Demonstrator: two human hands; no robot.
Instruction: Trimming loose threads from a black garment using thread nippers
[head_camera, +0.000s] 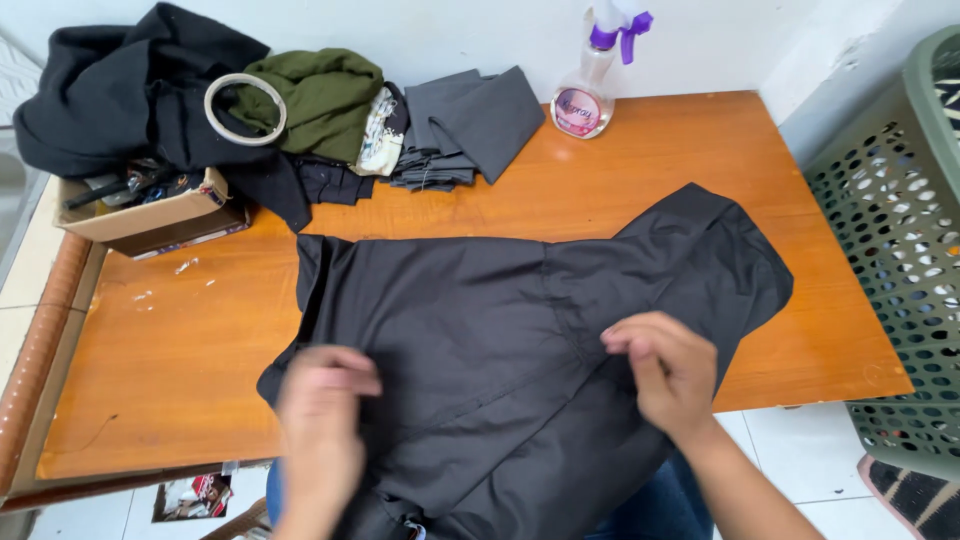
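A black shirt (480, 320) lies spread across the front of an orange wooden table (650, 150), its lower part hanging over the near edge. My left hand (322, 410) pinches the fabric near the shirt's left side at the table's front. My right hand (668, 368) grips a fold of the cloth by the right sleeve, fingers closed on it. The sleeve (730, 250) fans out toward the right.
At the back left are a heap of black clothing (120, 90), an olive garment (320, 95), a tape roll (245, 108), a cardboard box (150, 210) and folded grey cloth (470, 125). A spray bottle (590, 85) stands by the wall. A green laundry basket (900, 250) sits at right.
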